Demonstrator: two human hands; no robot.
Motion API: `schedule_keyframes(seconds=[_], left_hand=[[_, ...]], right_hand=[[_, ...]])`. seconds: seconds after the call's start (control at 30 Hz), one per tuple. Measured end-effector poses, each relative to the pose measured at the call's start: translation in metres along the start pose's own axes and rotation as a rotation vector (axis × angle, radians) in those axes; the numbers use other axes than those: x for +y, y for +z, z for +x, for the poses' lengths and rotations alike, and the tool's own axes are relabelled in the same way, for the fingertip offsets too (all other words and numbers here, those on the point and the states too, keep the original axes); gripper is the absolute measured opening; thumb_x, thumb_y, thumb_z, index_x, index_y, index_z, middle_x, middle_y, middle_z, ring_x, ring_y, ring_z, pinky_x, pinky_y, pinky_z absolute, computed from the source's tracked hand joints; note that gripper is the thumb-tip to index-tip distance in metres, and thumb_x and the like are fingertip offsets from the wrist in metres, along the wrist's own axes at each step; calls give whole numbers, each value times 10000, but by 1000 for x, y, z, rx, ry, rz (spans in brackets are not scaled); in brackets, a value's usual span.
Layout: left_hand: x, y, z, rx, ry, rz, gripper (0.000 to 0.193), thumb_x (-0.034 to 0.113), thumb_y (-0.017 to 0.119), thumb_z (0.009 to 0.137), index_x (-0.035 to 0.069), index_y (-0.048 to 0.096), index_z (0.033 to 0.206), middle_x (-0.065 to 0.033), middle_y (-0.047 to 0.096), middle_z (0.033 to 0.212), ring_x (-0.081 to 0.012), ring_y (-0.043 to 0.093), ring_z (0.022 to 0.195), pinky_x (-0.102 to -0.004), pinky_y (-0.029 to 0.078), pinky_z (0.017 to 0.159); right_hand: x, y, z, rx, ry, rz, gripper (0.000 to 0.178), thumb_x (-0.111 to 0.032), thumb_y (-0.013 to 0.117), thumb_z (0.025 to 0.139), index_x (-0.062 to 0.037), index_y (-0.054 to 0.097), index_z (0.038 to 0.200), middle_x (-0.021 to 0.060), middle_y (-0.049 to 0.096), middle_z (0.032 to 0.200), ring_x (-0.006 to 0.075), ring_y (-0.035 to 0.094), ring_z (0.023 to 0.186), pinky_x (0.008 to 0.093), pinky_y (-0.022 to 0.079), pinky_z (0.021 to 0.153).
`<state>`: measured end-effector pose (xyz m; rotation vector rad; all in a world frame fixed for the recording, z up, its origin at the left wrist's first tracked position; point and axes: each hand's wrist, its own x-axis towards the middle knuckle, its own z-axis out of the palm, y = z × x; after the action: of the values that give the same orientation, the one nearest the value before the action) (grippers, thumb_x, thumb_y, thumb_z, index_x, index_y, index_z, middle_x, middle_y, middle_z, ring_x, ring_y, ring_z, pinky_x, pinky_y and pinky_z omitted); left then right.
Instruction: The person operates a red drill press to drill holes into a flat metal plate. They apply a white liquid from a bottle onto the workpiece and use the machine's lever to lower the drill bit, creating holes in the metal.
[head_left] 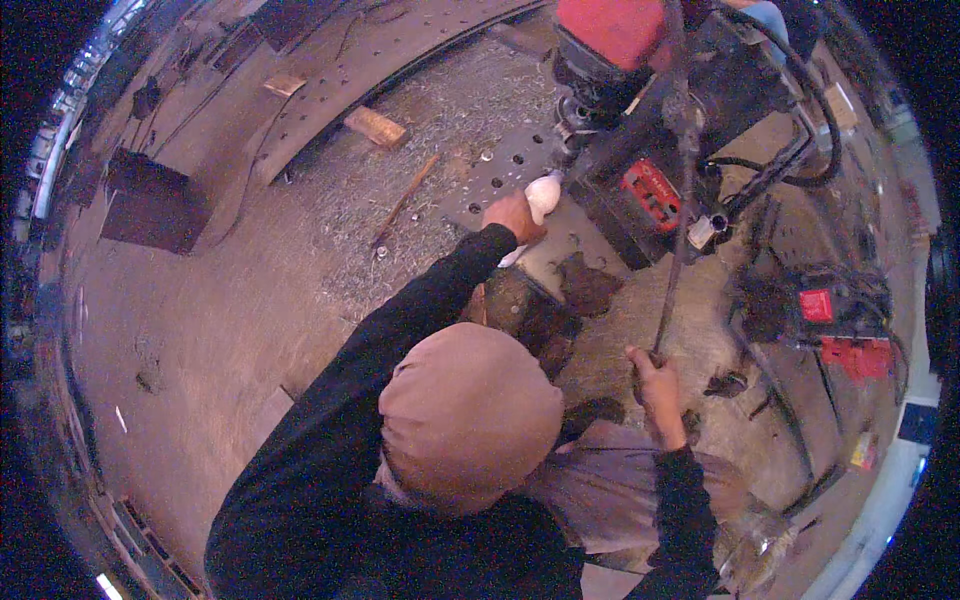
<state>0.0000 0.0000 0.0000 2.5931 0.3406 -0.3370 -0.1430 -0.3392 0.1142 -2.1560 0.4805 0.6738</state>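
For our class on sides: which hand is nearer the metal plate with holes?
Left: the left hand is over the plate, holding a white object; the right hand is farther, toward lower right, around a dark rod.

This looks like a metalworking workshop. At twelve o'clock lies a metal plate [503,172] with round holes through it, and pale shavings [360,215] litter the floor [190,330] toward ten o'clock. A heavy machine with a red top [610,30] stands at one o'clock, a thick black cable [832,135] looping beside it. More red-and-black equipment [855,355] sits at three. At eleven, a long beam [325,128] is dotted with holes, near a wooden block [376,127].
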Motion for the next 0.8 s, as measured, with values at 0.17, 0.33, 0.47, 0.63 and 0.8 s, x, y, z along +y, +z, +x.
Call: schedule_keyframes(seconds=[0.17,0.33,0.47,0.63,0.8], left_hand=[[4,12,-19,-19,-22,-64,741,448,788,656,-20,514,1161,-217,682,1003,-369,682,914,-452,556,806],[13,-2,-15,19,-19,-33,696,429,774,665,-17,516,1133,-215,687,942,-377,687,871,-465,560,772],[18,5,-6,83,11,-7,677,421,771,668,-10,514,1122,-219,688,937,-379,685,870,-466,557,780],[9,6,-1,74,13,-39,689,412,757,674,-11,508,1157,-212,687,973,-375,682,896,-457,552,806],[8,7,1,65,-10,-57,740,437,761,663,-12,502,1190,-210,685,992,-364,680,922,-449,551,819]], right_hand=[[-1,27,-10,255,23,-6,453,-430,738,818,-2,624,912,17,571,704,135,523,610,291,424,572],[-20,49,16,165,-69,-10,552,-449,693,849,57,655,1065,112,668,953,215,598,858,342,469,790],[-57,113,63,103,-177,206,569,-439,691,844,55,639,1121,186,667,1117,285,608,1047,365,441,940],[-73,130,68,141,-222,140,589,-449,679,842,52,621,1147,184,671,1117,310,616,1047,392,448,937],[-29,82,43,220,-88,-28,588,-451,668,837,72,616,1102,189,675,1075,306,627,1016,392,456,910]])
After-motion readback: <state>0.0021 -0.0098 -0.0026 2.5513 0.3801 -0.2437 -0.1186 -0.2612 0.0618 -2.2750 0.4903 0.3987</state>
